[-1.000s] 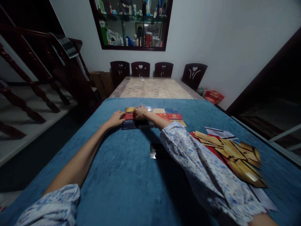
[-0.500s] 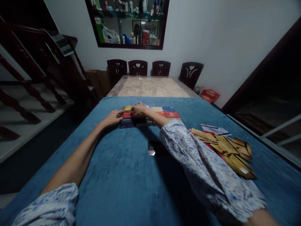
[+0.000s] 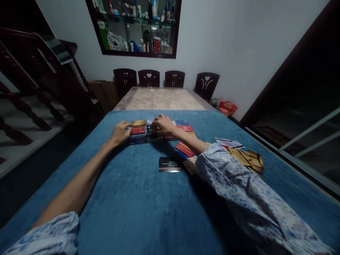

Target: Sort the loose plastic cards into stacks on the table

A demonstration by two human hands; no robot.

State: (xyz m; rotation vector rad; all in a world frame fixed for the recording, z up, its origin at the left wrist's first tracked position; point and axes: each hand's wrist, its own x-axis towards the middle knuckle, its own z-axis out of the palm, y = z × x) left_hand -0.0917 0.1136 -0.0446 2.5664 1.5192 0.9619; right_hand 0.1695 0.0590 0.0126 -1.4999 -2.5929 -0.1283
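Note:
Several cards lie in rows on the blue cloth. My left hand (image 3: 120, 131) rests at the left end of these rows, its fingers bent and apart, fingertips by the edge of a red card (image 3: 138, 130). A gold card (image 3: 139, 123) lies behind that one, and a dark card (image 3: 137, 140) in front. My right hand (image 3: 164, 124) reaches over the middle of the rows, fingers curled down on a black card (image 3: 151, 129); the fingertips are partly hidden. Right of it show another red card (image 3: 186, 128) and a blue card (image 3: 182, 122). A single black card (image 3: 170, 165) lies nearer me.
Loose gold cards (image 3: 240, 157) and white cards (image 3: 230, 143) are spread at the right, partly behind my sleeve. A red-and-yellow card (image 3: 185, 149) lies near my right forearm. Beyond the blue cloth (image 3: 119, 198) is the bare tabletop (image 3: 164, 98), with chairs (image 3: 174, 78) behind.
My right hand has shifted right relative to the cards, uncovering the gold card and a black card. My left hand has drawn slightly left. The view has turned right.

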